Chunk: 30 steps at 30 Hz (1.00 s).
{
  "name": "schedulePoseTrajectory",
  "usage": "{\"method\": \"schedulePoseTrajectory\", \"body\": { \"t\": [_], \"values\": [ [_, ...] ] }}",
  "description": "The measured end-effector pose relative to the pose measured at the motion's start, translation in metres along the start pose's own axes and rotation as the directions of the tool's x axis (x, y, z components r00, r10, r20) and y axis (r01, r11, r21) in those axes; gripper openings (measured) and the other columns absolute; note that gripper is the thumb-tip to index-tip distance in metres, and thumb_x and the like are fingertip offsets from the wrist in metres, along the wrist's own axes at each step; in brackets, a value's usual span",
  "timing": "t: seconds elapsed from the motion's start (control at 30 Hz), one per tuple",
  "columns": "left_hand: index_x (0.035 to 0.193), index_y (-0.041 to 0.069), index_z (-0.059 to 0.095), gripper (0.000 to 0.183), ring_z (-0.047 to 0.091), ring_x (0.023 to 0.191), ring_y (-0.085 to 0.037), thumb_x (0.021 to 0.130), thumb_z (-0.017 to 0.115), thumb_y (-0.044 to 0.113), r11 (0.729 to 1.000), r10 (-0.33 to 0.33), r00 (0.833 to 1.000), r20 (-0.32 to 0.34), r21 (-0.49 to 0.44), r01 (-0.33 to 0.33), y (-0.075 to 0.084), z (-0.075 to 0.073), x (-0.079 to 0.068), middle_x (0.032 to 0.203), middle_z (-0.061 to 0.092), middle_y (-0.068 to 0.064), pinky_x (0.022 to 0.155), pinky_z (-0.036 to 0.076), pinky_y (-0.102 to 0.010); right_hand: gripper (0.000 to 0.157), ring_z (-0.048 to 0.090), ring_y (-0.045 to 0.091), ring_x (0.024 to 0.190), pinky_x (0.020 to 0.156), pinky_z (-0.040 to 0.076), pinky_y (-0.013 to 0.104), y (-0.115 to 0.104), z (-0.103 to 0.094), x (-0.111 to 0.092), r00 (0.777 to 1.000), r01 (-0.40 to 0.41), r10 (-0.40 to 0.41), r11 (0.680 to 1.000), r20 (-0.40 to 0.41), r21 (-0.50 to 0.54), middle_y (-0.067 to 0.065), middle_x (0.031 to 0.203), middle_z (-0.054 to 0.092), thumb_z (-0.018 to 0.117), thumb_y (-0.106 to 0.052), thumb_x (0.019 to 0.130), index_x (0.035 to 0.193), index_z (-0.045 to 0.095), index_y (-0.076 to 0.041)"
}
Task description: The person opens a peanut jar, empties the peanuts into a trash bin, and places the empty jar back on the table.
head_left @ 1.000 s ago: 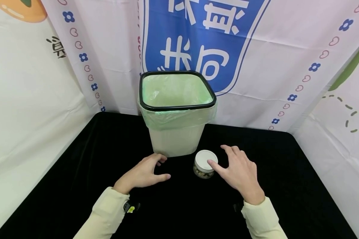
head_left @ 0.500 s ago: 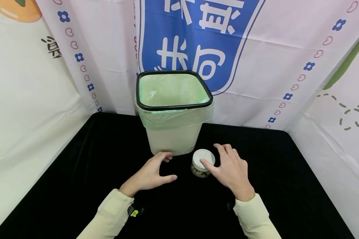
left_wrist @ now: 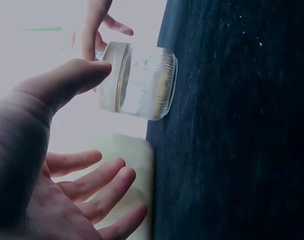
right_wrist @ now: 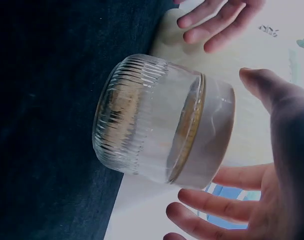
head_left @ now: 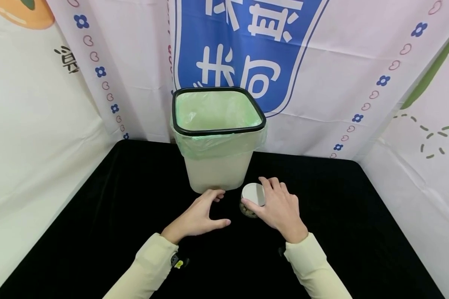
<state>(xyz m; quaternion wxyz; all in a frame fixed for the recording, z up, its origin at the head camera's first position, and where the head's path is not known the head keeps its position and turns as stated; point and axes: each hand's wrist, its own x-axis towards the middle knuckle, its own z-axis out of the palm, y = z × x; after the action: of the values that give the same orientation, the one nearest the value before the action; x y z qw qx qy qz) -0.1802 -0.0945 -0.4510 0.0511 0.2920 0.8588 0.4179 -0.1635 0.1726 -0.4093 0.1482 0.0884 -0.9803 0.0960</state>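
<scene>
A clear ribbed glass jar [head_left: 248, 211] stands upright on the black cloth, a white lid [head_left: 252, 193] on top and brownish contents low inside. My right hand [head_left: 278, 207] is spread about the lid from the right; the right wrist view shows a gap between its thumb [right_wrist: 264, 87] and the lid, with the fingers along the lid's far side. Whether a fingertip touches is not clear. To the left of the jar, my left hand [head_left: 196, 216] hovers with thumb and fingers apart, holding nothing. The left wrist view has the jar [left_wrist: 147, 82] beyond that thumb.
A pale waste bin [head_left: 218, 168] with a black rim [head_left: 218, 132] and a green liner bag stands just behind the left hand and jar. White printed curtains [head_left: 314, 83] enclose the back and sides of the black-covered table [head_left: 149, 178].
The right hand has moved left and closer around the jar's lid. My left hand has shifted right, toward the jar. The view has turned slightly; jar and bin stay on the table.
</scene>
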Motion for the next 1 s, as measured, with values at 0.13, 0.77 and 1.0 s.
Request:
{"method": "schedulePoseTrajectory", "body": {
  "t": [0.13,0.77,1.0],
  "values": [
    [0.153,0.0,0.047,0.082,0.064,0.122,-0.033,0.092,0.079,0.044,1.0,0.024,1.0,-0.008,0.01,-0.024,-0.006,0.006,0.006,0.138,0.06,-0.018,0.102,0.056,-0.051,0.088,0.067,0.037,0.11,0.064,0.06,0.054,-0.003,0.001,0.007,1.0,0.018,-0.018,0.999,0.009,-0.027,0.016,0.132,0.066,0.061,-0.082,0.088,0.145,0.061,-0.015],
    [0.153,-0.002,0.046,0.082,0.062,0.128,-0.033,0.088,0.083,0.031,0.996,-0.078,0.997,-0.004,-0.039,0.078,0.019,0.016,0.011,0.141,0.059,-0.017,0.107,0.053,-0.052,0.072,0.067,0.033,0.088,0.053,0.055,0.049,-0.008,0.015,0.014,0.997,0.072,-0.071,0.994,0.018,-0.077,0.013,0.109,0.069,0.067,-0.074,0.087,0.123,0.069,-0.012],
    [0.154,0.001,0.045,0.081,0.061,0.129,-0.033,0.089,0.083,0.028,0.99,-0.101,0.995,0.012,-0.097,0.102,0.02,0.02,0.015,0.143,0.058,-0.017,0.106,0.054,-0.053,0.063,0.067,0.029,0.078,0.051,0.054,0.047,-0.01,0.016,0.019,0.995,0.097,-0.099,0.992,-0.029,-0.076,0.012,0.095,0.067,0.072,-0.068,0.083,0.109,0.072,-0.011]
  ]
}}
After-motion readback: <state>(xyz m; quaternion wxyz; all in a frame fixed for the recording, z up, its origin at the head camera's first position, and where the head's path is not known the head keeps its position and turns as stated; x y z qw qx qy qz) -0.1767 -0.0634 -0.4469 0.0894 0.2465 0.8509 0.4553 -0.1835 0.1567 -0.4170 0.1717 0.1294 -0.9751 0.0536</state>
